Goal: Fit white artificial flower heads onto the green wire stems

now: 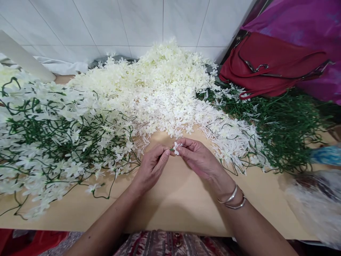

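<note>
Above the tan table (170, 199), my two hands meet at their fingertips. My left hand (153, 164) is closed, its thumb and forefinger pinching a short green stem (172, 149). My right hand (198, 158) pinches a small white artificial flower (176, 148) by its petals, right at the end of that stem. Just beyond my fingers spreads a large heap of loose white and cream flower heads (170, 89). To the left lies a pile of white flowers on green stems (61, 131). Bare green stems (287, 124) are bunched on the right.
A red handbag (274, 64) rests over the green stems at the back right, with purple cloth (306, 21) behind it. A clear plastic bag (314, 202) sits at the right edge. White wall tiles (141, 21) close off the back. A pale post (26, 57) leans at the left.
</note>
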A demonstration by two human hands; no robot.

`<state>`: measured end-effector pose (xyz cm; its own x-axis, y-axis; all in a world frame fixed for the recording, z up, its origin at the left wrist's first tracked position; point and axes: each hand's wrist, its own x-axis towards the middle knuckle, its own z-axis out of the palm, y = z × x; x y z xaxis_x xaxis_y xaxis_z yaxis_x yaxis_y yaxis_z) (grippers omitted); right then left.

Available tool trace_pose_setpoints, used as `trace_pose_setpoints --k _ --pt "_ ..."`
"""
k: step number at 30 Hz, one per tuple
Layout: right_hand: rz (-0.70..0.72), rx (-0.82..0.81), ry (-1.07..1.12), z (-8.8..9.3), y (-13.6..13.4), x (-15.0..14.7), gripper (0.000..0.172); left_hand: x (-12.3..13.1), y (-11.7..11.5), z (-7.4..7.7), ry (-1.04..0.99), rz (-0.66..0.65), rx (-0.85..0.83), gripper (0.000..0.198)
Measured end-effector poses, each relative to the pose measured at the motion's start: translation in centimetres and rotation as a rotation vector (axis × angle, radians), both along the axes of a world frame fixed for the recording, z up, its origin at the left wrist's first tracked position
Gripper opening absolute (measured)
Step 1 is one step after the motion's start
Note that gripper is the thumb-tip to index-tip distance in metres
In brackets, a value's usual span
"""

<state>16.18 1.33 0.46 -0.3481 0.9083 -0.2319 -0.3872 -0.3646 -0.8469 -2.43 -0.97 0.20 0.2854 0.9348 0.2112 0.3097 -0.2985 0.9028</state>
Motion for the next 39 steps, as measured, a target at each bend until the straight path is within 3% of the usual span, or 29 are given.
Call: trace_pose_setpoints --k 16,39 --pt "-0.079 0.067 -0.146 -0.4 -0.1 -0.2 0.031 0.2 -0.1 -0.4 0.007 0.005 -0.004 0.027" --pt "0.081 0.182 -0.335 0.2 0.0 0.2 0.025 0.3 -0.1 -1.1 0.123 -0.010 0.208 0.019"
